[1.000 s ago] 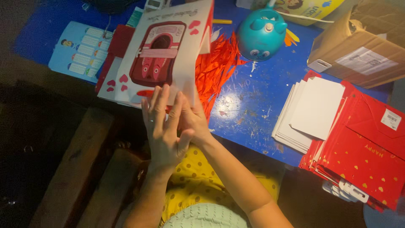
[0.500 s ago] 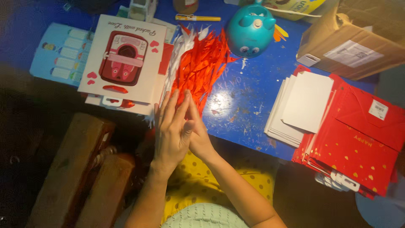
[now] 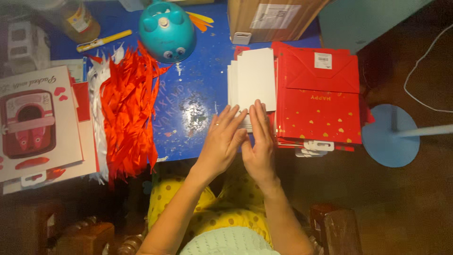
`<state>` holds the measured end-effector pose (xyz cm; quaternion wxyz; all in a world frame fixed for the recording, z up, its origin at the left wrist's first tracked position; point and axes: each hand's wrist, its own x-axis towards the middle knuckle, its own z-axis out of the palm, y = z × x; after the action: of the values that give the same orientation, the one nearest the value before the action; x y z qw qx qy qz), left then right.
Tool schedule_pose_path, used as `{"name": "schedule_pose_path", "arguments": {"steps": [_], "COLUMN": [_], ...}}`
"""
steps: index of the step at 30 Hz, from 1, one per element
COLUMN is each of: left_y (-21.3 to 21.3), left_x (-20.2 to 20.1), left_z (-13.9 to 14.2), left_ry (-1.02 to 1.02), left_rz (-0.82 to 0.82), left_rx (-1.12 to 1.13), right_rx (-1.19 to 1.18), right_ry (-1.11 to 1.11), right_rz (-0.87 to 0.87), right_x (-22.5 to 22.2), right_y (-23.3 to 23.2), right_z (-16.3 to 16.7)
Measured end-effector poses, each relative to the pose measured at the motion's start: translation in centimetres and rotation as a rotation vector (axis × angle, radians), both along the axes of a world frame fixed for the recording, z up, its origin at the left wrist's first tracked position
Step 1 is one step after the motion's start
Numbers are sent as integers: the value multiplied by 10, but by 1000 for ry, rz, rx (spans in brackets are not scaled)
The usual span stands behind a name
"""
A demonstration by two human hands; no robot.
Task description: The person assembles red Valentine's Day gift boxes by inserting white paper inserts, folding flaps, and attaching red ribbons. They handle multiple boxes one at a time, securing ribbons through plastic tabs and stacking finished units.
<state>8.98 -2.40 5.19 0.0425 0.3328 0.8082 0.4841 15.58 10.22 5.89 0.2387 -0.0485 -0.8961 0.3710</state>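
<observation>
Left hand (image 3: 221, 141) and right hand (image 3: 258, 141) flat, fingers spread, fingertips resting on near edge of white card stack (image 3: 252, 80); nothing pinched. Stack just left of red gift bags (image 3: 321, 104). Red ribbon heap (image 3: 127, 113) well left, untouched. No card lifted yet.

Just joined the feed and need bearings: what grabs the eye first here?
Both hands, left hand and right hand, reach onto the stack of white cards at the blue table's near edge. Red gift bags lie right of it; a red ribbon pile lies left.
</observation>
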Motion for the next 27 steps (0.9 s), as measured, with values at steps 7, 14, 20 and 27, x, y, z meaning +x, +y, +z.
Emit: {"name": "schedule_pose_path", "arguments": {"steps": [7,14,20,27], "left_y": [67,111,131,131], "left_x": [7,4,1,-8], "left_z": [6,20,30,28], "left_ry": [30,346,277,177], "left_rz": [-220,-290,-310,-304], "left_rx": [31,40,-154,-105], "right_rx": [170,342,345,296], "right_ry": [-35,-98,-129,-105], "right_rz": [-206,-479,-588,-547], "right_x": [26,64,78,78], "right_y": [61,110,135,132], "right_z": [9,18,15,18]}}
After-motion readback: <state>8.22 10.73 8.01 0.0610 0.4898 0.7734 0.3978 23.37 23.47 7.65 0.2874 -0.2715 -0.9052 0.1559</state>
